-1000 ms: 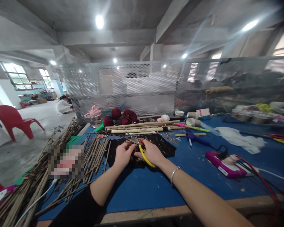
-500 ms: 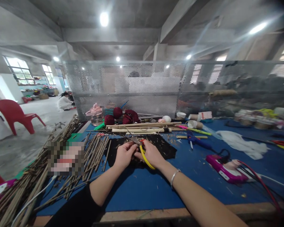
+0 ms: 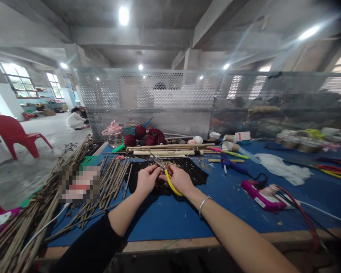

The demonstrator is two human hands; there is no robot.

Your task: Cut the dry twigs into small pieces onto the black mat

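Observation:
My right hand [image 3: 182, 179] is closed around yellow-handled scissors [image 3: 169, 182], whose metal blades point away and to the left. Close beside the blades, my left hand [image 3: 145, 179] is pinched, its fingertips nearly meeting the right hand. Whatever small piece sits in those left fingers is hidden. Beneath both hands lies a black cloth [image 3: 197, 172] strewn with small brown clippings. A bunch of thin brown sticks [image 3: 113, 182] rests just left of the cloth.
Pale rods [image 3: 167, 152] and dark red yarn balls [image 3: 140, 132] lie behind the cloth. On the right are a blue glue gun [image 3: 230, 163], a magenta power strip [image 3: 258, 195] with cables, and a white plastic bag [image 3: 282, 167]. Long twigs [image 3: 36, 216] cover the left edge.
The view has shifted slightly, so the table appears a little higher and further left. Both hands stay together over the cloth, with the scissors still in the right one.

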